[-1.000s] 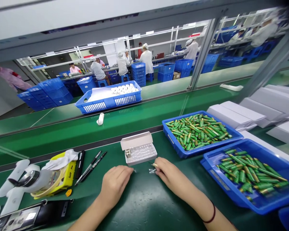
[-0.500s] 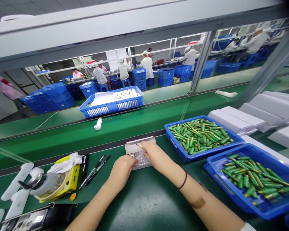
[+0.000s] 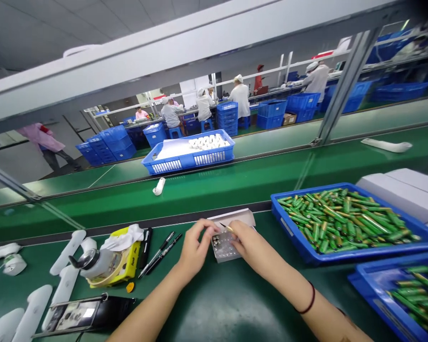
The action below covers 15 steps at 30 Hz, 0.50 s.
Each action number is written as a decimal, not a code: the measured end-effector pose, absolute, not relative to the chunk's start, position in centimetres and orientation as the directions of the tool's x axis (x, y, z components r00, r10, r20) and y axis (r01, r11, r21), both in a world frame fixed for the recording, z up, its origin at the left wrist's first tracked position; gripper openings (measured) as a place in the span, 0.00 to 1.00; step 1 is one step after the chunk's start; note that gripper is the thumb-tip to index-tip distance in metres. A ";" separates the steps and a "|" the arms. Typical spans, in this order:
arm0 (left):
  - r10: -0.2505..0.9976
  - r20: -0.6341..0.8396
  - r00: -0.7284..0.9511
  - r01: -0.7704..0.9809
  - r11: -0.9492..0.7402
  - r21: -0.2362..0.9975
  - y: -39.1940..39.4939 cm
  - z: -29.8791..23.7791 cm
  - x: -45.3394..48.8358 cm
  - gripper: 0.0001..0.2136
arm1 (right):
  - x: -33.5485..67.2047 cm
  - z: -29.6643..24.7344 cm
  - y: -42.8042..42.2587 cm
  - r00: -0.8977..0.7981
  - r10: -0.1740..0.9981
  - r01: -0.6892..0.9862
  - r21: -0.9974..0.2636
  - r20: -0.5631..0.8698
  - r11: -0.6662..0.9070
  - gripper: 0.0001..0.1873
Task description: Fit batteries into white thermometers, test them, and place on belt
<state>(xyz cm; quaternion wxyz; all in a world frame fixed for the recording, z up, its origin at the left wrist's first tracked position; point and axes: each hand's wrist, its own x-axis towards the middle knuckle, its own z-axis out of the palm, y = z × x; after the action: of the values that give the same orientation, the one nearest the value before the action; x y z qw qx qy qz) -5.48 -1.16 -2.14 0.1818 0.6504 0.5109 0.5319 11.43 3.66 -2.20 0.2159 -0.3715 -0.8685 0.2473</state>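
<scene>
Right now, from the head camera, both hands meet at the small white box (image 3: 225, 251) on the green desk (image 3: 214, 304), in the middle of the scene and close to me. My left hand (image 3: 194, 249) comes in from the near left. Its fingers (image 3: 207, 232) are curled narrow and pinch the box's left edge. My right hand (image 3: 251, 244) comes from the near right and lies over the right end, with its fingers closed on a thin tool (image 3: 224, 226). The tip of the tool points left, over the far part of the open box.

The box seems to lie with its long side running left to right, and its lid (image 3: 240, 217) is folded back on the far side. The hands hide both ends, so I cannot be sure of its full outline. Neither hand is clearly nearer, as both touch it.

Well apart to the right is a blue tray (image 3: 360, 252) of green cells (image 3: 342, 218). Two pens (image 3: 160, 251) lie just left of my left hand.
</scene>
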 end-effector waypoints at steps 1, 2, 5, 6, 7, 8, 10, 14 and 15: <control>0.825 0.534 -0.184 0.462 -0.407 0.788 -0.1 -2.2 -5.9 0.10 | 11.8 -2.2 3.7 -0.632 0.746 0.505 -0.619 0.210 0.602 0.11; 0.784 0.552 -0.284 0.464 -0.391 0.795 1.3 -2.3 -6.6 0.10 | 12.2 -2.2 3.7 -0.626 0.745 0.470 -0.649 0.233 0.598 0.10; 0.617 0.539 -0.573 0.460 -0.302 0.835 6.7 -2.7 -10.0 0.09 | 13.5 -2.5 3.8 -0.550 0.775 0.405 -0.712 0.312 0.574 0.12; 0.568 0.515 -0.642 0.460 -0.252 0.852 8.6 -3.0 -11.4 0.09 | 14.0 -2.6 3.9 -0.522 0.790 0.400 -0.725 0.323 0.561 0.14; 0.523 0.486 -0.700 0.460 -0.191 0.867 10.4 -3.2 -12.9 0.09 | 14.4 -2.8 3.9 -0.505 0.803 0.396 -0.741 0.317 0.542 0.15; 0.483 0.458 -0.746 0.462 -0.119 0.879 11.9 -3.5 -14.5 0.08 | 14.8 -2.9 3.9 -0.502 0.813 0.391 -0.761 0.296 0.518 0.14; 0.408 0.409 -0.816 0.465 0.044 0.884 13.7 -3.9 -17.6 0.08 | 15.3 -3.2 3.8 -0.517 0.824 0.375 -0.803 0.234 0.463 0.11; 0.272 0.339 -0.901 0.423 0.364 0.830 13.9 -4.4 -23.1 0.18 | 15.2 -4.0 3.5 -0.489 0.843 0.365 -0.826 0.223 0.430 0.09; 0.255 0.323 -0.911 0.406 0.424 0.810 13.6 -4.4 -24.4 0.21 | 15.0 -4.2 3.3 -0.489 0.838 0.363 -0.817 0.242 0.447 0.10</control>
<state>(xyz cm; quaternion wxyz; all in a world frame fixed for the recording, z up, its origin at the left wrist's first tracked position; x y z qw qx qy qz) -24.36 13.62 -4.45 -0.0756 0.1965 0.8404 0.4995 14.96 3.31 -4.16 0.3300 -0.3830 -0.7841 0.3601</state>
